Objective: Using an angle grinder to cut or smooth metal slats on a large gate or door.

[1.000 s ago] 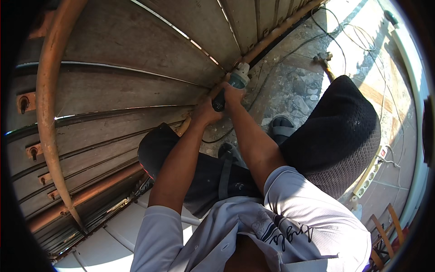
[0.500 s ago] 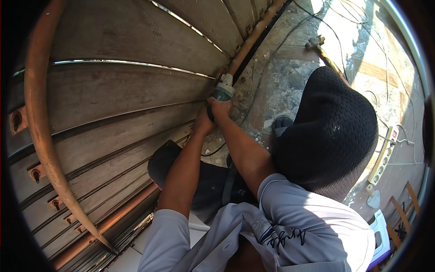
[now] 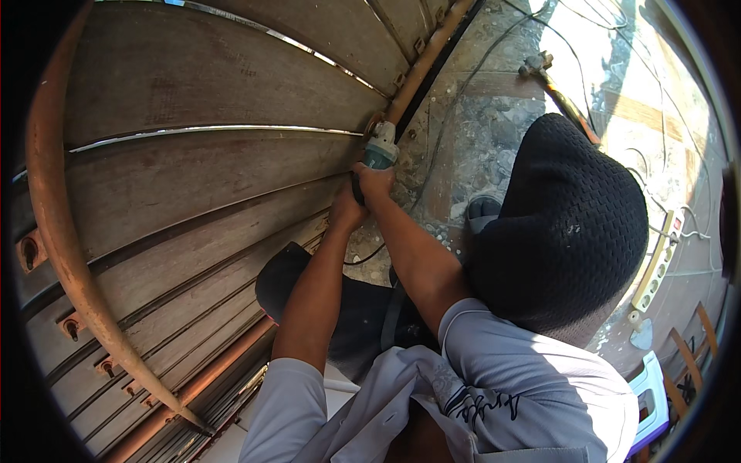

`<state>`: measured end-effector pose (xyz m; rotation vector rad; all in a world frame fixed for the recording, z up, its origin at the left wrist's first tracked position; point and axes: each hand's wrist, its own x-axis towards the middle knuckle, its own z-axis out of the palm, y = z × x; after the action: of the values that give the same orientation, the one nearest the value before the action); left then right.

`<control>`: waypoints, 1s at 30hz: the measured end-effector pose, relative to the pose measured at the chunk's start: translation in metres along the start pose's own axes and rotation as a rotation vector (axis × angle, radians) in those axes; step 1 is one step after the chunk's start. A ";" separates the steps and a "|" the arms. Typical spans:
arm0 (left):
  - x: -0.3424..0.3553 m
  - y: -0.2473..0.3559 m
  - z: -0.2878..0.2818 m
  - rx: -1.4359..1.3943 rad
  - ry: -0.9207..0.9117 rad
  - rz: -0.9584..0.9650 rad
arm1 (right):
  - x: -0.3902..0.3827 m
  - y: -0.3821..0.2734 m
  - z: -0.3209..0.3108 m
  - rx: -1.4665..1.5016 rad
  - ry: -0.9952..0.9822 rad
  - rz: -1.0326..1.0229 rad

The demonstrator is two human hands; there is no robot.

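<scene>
An angle grinder (image 3: 378, 157) with a green body and a silver head is held in front of me, its head up against the metal pipe at the foot of the slatted panel (image 3: 231, 174). My right hand (image 3: 376, 183) is wrapped round the body of the tool. Just behind and to the left, my left hand (image 3: 346, 208) is closed at the rear of the grinder, partly hidden by the right hand and forearm. The disc lies mostly out of sight beside the rusty pipe (image 3: 409, 89).
A hammer (image 3: 567, 108) lies on the stained floor past my right knee. A power strip (image 3: 658, 262), loose cables and a putty knife (image 3: 641, 335) are farther right, with a white-blue stool (image 3: 651, 401) below. A curved rusty tube (image 3: 69, 231) crosses the panel at left.
The view has shifted slightly, so the panel and curved tube appear a little lower and farther left. Both hands keep the same grip, and the grinder stays at the pipe.
</scene>
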<state>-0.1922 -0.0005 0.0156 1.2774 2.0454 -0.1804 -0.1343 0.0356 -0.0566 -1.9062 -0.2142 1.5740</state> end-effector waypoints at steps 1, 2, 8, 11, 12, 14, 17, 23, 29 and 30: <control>0.000 0.003 -0.001 0.000 -0.003 -0.002 | 0.000 -0.001 -0.001 -0.027 0.003 0.022; 0.000 0.005 -0.002 -0.003 -0.024 -0.013 | 0.000 -0.001 -0.002 -0.028 0.004 0.025; 0.001 0.005 -0.003 0.038 -0.034 -0.041 | -0.006 -0.011 -0.005 -0.059 0.004 0.043; 0.000 0.005 -0.003 0.035 -0.020 -0.017 | -0.008 -0.013 -0.006 -0.050 0.024 0.053; 0.000 0.005 -0.003 0.028 -0.014 -0.016 | -0.008 -0.014 -0.007 -0.021 -0.008 0.055; 0.000 0.006 -0.003 0.032 -0.024 -0.026 | -0.008 -0.016 -0.009 0.009 -0.035 0.057; -0.001 0.008 -0.003 0.027 -0.023 -0.039 | -0.012 -0.020 -0.011 0.007 -0.030 0.053; 0.001 0.004 -0.001 0.018 0.022 0.005 | -0.011 -0.020 -0.011 0.043 -0.055 0.027; 0.003 0.005 -0.001 0.053 -0.032 -0.041 | -0.009 -0.019 -0.010 0.021 -0.034 0.031; 0.004 0.000 0.000 0.059 -0.009 -0.046 | -0.012 -0.021 -0.011 0.006 -0.064 0.044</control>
<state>-0.1933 0.0030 0.0132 1.2633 2.0763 -0.2692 -0.1221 0.0420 -0.0341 -1.8690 -0.1952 1.6648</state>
